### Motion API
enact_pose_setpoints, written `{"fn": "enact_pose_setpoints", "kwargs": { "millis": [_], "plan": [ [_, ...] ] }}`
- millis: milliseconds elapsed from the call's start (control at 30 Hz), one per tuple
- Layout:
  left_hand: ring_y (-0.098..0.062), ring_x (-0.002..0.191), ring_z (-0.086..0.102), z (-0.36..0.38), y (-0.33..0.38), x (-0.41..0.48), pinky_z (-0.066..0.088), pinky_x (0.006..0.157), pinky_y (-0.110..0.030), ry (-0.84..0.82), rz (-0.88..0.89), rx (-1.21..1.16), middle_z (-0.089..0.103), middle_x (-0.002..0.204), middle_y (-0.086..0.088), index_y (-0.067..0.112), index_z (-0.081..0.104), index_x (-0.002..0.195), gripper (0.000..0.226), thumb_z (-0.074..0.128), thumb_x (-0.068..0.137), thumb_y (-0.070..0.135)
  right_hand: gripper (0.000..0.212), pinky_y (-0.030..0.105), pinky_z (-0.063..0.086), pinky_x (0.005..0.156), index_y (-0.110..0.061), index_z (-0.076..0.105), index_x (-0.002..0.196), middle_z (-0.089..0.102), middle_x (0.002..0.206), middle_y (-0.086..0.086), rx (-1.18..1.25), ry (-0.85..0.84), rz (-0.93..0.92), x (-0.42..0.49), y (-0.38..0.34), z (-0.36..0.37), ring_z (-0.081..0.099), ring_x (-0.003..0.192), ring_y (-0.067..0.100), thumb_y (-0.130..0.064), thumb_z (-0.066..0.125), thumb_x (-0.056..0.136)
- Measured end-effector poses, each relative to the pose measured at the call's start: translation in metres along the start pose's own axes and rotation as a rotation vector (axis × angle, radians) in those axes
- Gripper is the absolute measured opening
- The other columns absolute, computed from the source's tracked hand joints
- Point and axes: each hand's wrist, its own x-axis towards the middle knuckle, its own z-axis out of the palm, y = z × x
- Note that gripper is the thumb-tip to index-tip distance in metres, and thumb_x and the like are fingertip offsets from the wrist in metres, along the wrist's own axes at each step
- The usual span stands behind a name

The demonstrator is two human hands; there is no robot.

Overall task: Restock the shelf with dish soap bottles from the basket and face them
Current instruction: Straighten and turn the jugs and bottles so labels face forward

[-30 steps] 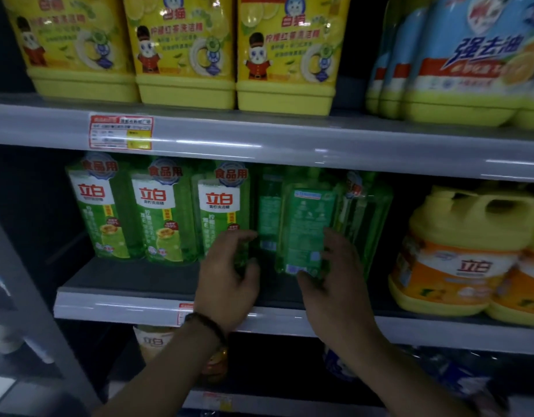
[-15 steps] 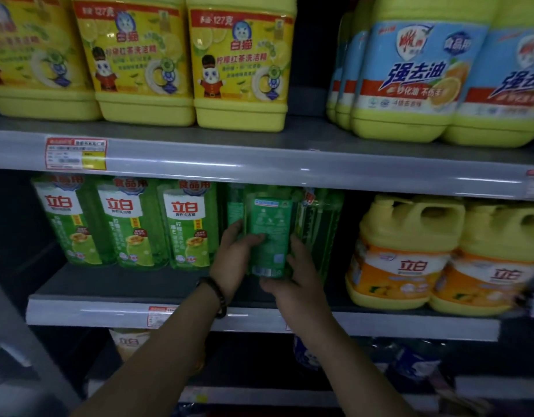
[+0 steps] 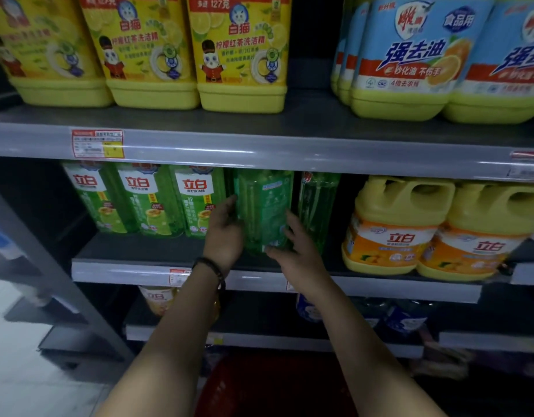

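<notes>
A green dish soap bottle (image 3: 264, 206) stands on the middle shelf (image 3: 133, 266) with its back label facing out. My left hand (image 3: 225, 236) holds its left side, fingers curled round the edge. Against its lower right side sits my right hand (image 3: 295, 254), thumb across the base and fingers up the right edge. Left of it, three matching green bottles (image 3: 145, 200) show their front labels. Another green bottle (image 3: 316, 206) stands side-on to the right. The red basket (image 3: 274, 386) sits on the floor below my arms; its contents are too dark to make out.
Yellow jugs with orange labels (image 3: 392, 230) fill the right of the same shelf. Large yellow tubs (image 3: 241, 55) and blue-labelled jugs (image 3: 410, 61) crowd the shelf above. More bottles stand on the lower shelf (image 3: 319, 341). A grey upright post (image 3: 49, 266) slants at the left.
My left hand moved from beside the third front-facing bottle onto the back-labelled bottle, so both hands now hold it. The view has shifted lower, showing the basket.
</notes>
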Motion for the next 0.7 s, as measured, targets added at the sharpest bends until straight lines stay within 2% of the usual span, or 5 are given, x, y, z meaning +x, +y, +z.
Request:
{"fn": "enact_pose_setpoints", "kwargs": {
  "millis": [133,267,400,567,700],
  "plan": [
    [-0.022,0.121,0.068,0.007,0.010,-0.008,0.061,0.094,-0.033,-0.124,0.001,0.105,0.067,0.137,-0.004,0.020,0.046,0.155,0.077,0.048,0.088,-0.017,0.090,0.031,0.040,0.115,-0.031,0.025,0.167,0.043,0.152,-0.022,0.030,-0.037,0.042,-0.002,0.000,0.005,0.042,0.139,0.001,-0.002,0.072,0.097],
    [-0.024,0.116,0.067,0.010,0.011,-0.027,0.058,0.081,-0.017,-0.086,0.028,0.038,0.069,0.125,-0.004,0.014,0.055,0.141,0.057,0.045,0.095,-0.019,0.088,0.011,0.049,0.093,-0.044,0.032,0.156,0.051,0.137,-0.032,0.128,-0.014,0.073,-0.003,0.007,0.003,0.054,0.120,-0.016,-0.001,0.076,0.093],
    [0.002,0.116,0.066,0.016,0.011,-0.060,0.055,0.092,-0.015,-0.087,0.127,0.075,0.065,0.127,0.008,0.026,0.058,0.134,0.057,0.046,0.099,-0.017,0.098,0.033,0.053,0.108,-0.045,0.035,0.162,0.056,0.153,-0.019,0.115,-0.007,0.080,0.001,0.016,-0.005,0.057,0.136,0.006,-0.025,0.085,0.081],
    [-0.013,0.138,0.049,0.003,-0.005,-0.064,0.049,0.097,-0.008,-0.049,0.160,0.145,0.049,0.153,0.001,0.023,0.045,0.155,0.066,0.048,0.100,-0.014,0.099,0.047,0.054,0.110,-0.049,0.038,0.158,0.062,0.148,-0.013,-0.004,0.014,0.011,0.005,0.023,0.006,0.062,0.133,0.012,-0.033,0.091,0.075],
    [-0.001,0.148,0.039,-0.003,-0.008,-0.058,0.038,0.124,-0.032,-0.196,0.153,0.129,0.036,0.164,0.009,0.027,0.032,0.162,0.079,0.043,0.100,-0.020,0.092,0.045,0.057,0.107,-0.041,0.045,0.152,0.068,0.137,-0.015,-0.061,0.058,0.002,0.010,0.017,0.004,0.067,0.123,0.007,-0.044,0.094,0.074]
  ]
}}
